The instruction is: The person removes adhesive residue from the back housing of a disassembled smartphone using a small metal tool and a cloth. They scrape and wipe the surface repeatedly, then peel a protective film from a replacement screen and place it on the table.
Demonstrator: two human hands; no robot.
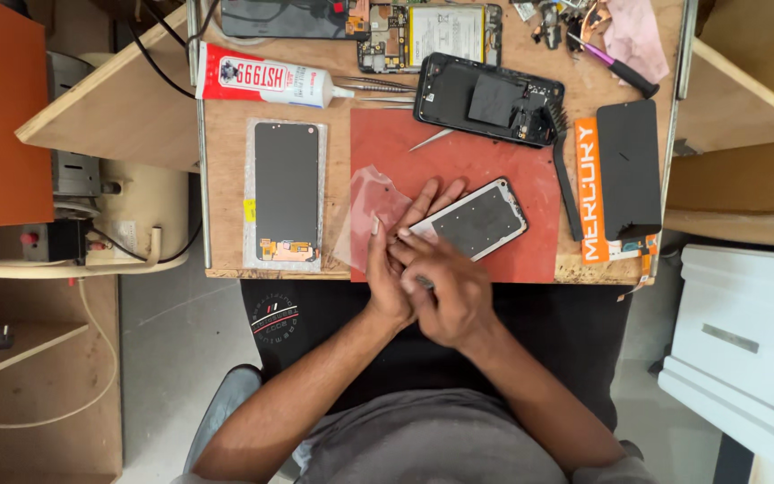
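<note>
So both hands sit mid-frame, left hand (393,269) and right hand (448,291) gripping the phone frame (477,220) over the red mat (494,161).

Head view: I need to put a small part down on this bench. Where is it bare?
Bare patches: the red mat between the black back cover and the phone frame, and the mat's corner right of that frame. Bare wood shows between the glue tube and the wrapped screen. The top edge is crowded; both hands fill the front.
</note>
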